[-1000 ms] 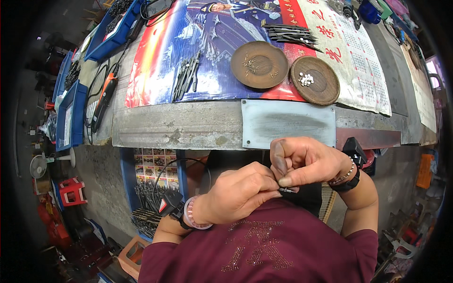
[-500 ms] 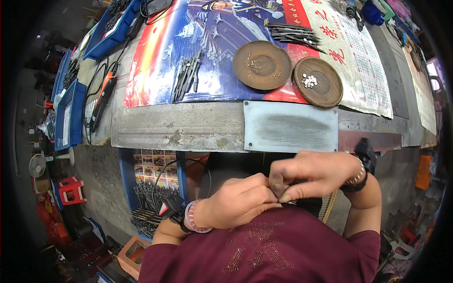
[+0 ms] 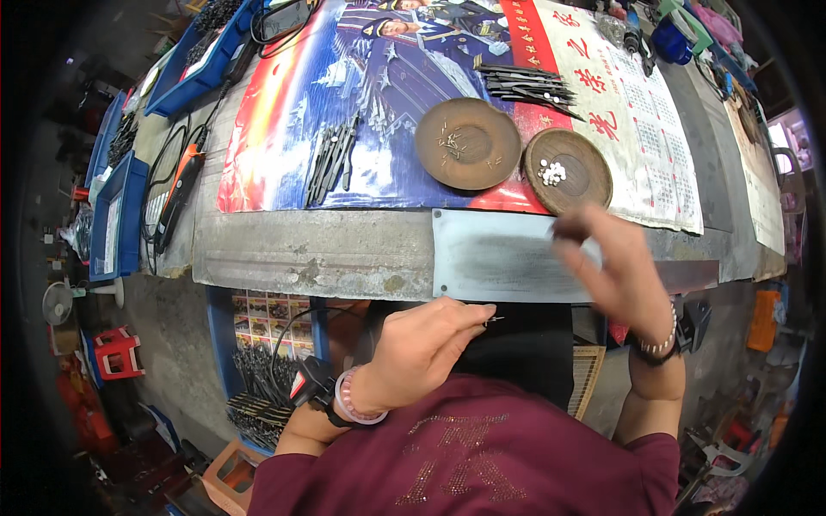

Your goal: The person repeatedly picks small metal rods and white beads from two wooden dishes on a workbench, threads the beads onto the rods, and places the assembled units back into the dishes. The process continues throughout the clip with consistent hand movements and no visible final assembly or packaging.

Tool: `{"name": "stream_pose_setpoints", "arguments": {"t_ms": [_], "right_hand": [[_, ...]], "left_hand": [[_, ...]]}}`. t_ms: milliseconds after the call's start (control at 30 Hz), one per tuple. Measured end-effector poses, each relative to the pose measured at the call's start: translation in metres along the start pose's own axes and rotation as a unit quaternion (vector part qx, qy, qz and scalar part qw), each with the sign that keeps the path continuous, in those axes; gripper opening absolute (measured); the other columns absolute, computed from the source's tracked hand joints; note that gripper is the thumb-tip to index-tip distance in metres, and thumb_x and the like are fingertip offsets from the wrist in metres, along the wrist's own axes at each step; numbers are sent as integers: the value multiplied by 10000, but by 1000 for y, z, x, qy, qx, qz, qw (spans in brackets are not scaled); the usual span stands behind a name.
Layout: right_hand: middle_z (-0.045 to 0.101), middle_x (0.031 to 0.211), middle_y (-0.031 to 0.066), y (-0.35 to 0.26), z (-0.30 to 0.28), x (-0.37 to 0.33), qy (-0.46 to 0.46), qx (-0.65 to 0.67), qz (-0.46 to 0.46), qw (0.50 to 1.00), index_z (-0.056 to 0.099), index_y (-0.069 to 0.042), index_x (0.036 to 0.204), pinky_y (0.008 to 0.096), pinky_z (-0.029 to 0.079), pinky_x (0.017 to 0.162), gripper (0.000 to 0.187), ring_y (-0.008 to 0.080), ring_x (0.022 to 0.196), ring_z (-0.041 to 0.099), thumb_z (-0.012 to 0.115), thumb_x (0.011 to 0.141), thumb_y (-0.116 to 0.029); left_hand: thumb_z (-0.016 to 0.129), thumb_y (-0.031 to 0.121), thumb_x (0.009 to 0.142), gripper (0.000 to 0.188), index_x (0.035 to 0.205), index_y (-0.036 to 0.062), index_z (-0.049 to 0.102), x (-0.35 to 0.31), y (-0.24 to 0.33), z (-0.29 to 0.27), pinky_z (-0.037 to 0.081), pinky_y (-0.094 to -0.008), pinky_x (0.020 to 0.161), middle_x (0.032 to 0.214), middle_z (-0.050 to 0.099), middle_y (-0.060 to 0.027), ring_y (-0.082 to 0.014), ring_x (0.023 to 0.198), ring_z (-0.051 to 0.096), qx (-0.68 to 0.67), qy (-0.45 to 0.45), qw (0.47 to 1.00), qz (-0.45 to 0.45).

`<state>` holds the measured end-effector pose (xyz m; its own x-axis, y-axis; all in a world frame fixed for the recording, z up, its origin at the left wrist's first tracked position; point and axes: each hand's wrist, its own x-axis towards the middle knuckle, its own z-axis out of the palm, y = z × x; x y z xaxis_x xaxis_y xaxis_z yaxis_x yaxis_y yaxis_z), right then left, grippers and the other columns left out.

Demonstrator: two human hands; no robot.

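Note:
My left hand [image 3: 433,342] is closed in a pinch above my lap, level with the bench's front edge. A small, thin, shiny piece [image 3: 494,320] sticks out past its fingertips; its kind is too small to make out. My right hand [image 3: 618,268], blurred by motion, is raised over the right part of a pale metal plate [image 3: 495,258] on the bench edge. Its thumb and fingers are apart, with the plate showing between them. Just beyond its fingertips sits a round wooden dish [image 3: 589,168] holding small white pieces [image 3: 551,173].
Left of that dish, a larger wooden dish [image 3: 482,172] holds thin brass-coloured pins [image 3: 453,144]. Dark slim parts lie in one bundle [image 3: 331,163] and another pile [image 3: 529,89] on a poster [image 3: 387,185]. A corded orange-and-black tool [image 3: 179,193] and blue bins [image 3: 120,219] stand at left.
My hands have parted. The right one has moved forward and up toward the dish of white pieces, and its fingers have spread. The left has shifted slightly left, still pinching.

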<state>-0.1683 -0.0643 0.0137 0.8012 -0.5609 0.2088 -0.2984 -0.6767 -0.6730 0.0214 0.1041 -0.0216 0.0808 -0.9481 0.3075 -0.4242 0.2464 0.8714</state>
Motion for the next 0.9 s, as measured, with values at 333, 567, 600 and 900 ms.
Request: {"name": "stream_pose_setpoints", "arguments": {"t_ms": [333, 567, 600, 900], "right_hand": [[565, 863, 193, 69, -3, 31, 28, -195, 29, 980, 540, 16, 852, 467, 445, 675, 111, 398, 760, 556, 610, 821, -64], [590, 789, 218, 75, -15, 53, -45, -187, 30, 981, 578, 52, 799, 428, 461, 670, 139, 384, 746, 580, 624, 774, -78], [592, 766, 220, 77, -18, 57, -65, -159, 42, 984, 582, 57, 785, 424, 461, 654, 141, 376, 722, 583, 625, 760, -75], [568, 644, 224, 80, -29, 86, -192, -180, 55, 963, 581, 60, 708, 411, 449, 587, 149, 359, 620, 565, 635, 670, -74]], "left_hand": [[642, -63, 836, 216, 1045, -13, 653, -4, 4, 9, 504, -272, 615, 853, 668, -129, -197, 702, 659, -94, -35, 993, -63], [652, -77, 822, 198, 1015, -33, 659, -1, 6, 10, 514, -263, 627, 812, 685, -128, -190, 700, 676, -88, -47, 993, -70], [652, -78, 822, 198, 1015, -34, 660, 0, 7, 11, 514, -262, 628, 812, 686, -129, -190, 701, 676, -90, -51, 993, -64], [647, -84, 827, 201, 1023, -37, 658, -4, 9, 15, 510, -260, 639, 828, 688, -130, -182, 719, 673, -109, -57, 990, -71]]}}
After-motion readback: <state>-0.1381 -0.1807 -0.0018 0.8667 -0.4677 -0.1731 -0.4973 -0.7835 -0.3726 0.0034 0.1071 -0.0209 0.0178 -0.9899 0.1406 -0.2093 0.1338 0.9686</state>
